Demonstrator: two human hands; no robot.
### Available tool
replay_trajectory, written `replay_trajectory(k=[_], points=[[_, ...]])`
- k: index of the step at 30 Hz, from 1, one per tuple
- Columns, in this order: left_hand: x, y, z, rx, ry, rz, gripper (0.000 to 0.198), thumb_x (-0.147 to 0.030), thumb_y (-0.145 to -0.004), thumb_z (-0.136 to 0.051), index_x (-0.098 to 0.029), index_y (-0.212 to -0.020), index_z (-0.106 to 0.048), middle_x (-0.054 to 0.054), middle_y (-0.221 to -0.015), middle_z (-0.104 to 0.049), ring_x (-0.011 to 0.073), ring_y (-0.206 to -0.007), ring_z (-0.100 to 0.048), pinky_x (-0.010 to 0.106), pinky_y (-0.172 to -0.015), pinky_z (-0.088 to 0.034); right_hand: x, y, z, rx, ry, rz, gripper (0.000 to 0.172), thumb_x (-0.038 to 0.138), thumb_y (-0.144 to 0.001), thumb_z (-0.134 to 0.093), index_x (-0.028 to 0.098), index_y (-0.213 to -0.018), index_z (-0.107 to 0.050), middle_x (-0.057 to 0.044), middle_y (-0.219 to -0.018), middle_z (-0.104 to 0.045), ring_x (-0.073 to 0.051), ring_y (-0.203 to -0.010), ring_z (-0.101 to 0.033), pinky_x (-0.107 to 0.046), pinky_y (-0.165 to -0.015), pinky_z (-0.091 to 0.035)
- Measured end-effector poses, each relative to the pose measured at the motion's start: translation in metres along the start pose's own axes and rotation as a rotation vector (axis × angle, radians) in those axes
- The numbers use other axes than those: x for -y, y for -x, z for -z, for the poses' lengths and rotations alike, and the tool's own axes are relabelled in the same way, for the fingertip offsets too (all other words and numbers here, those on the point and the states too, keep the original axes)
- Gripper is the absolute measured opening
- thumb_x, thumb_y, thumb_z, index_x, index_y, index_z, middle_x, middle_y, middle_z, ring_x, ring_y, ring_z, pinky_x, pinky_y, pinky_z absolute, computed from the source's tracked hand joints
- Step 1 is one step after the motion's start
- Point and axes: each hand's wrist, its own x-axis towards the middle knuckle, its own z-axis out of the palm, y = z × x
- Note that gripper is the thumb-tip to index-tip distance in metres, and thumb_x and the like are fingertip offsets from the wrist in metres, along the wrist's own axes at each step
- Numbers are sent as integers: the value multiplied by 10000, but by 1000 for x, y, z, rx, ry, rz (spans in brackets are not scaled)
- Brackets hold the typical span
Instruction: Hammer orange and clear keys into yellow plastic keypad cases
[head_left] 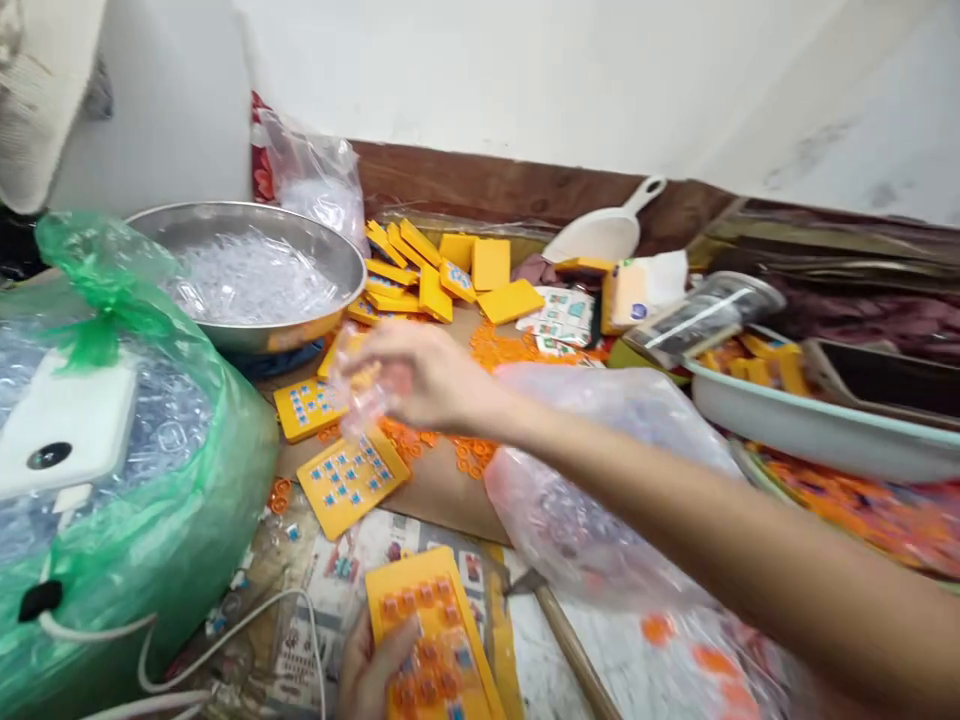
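At the bottom centre my left hand [375,660] grips a yellow tray [457,640] set with rows of orange and blue pieces, its thumb lying on top. My right hand [420,375] is raised over the middle of the work surface, fingers closed around clear plastic pieces [364,385] that are blurred by motion. Below that hand lies a yellow tray with small blue squares [352,480], and a similar yellow tray [307,405] is just behind it. Orange rings [472,455] are scattered on the cardboard beside them.
A metal bowl [345,270] of clear pieces stands back left, behind a green bag [232,480] with a white phone [97,420] on it. Yellow blocks [491,265] pile up at the back. Right are a clear bag [600,500], a hammer [574,650] and a pale basin [825,425].
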Motion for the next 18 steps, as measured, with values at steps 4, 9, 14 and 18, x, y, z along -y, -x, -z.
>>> replay_trajectory(k=[4,9,14,18], points=[[5,3,-1,-21,-76,-123,577,-284,-670,-781,-164,-1170,-518,107,-965,-723,295,-889,-697,384,-772,-556,16,136,-47,-13,11,-389,349,36,-674,-579,244,-926,-699,-9,-943,-663,-138,-857,-643,-264,-773,-528],[6,7,-2,-22,-154,-199,447,-216,-708,-740,-160,-1118,-570,107,-972,-728,263,-840,-712,377,-777,-569,29,217,-101,-102,107,-596,471,35,-714,-527,211,-1135,-644,-125,-1193,-601,-244,-1108,-601,-399,-846,-549],[4,18,5,-94,-134,-247,367,-159,-734,-704,-148,-1082,-585,108,-971,-731,252,-795,-718,393,-746,-586,35,238,-119,-164,145,-600,420,53,-811,-458,227,-1142,-651,-119,-1428,-440,-242,-1288,-466,-426,-993,-473],[2,28,9,-171,-112,-240,357,-132,-742,-683,-135,-1083,-576,110,-933,-735,242,-742,-722,398,-734,-590,43,247,-111,-225,156,-614,425,99,-860,-428,216,-1239,-583,-97,-1479,-381,-232,-1328,-415,-434,-1038,-433]])
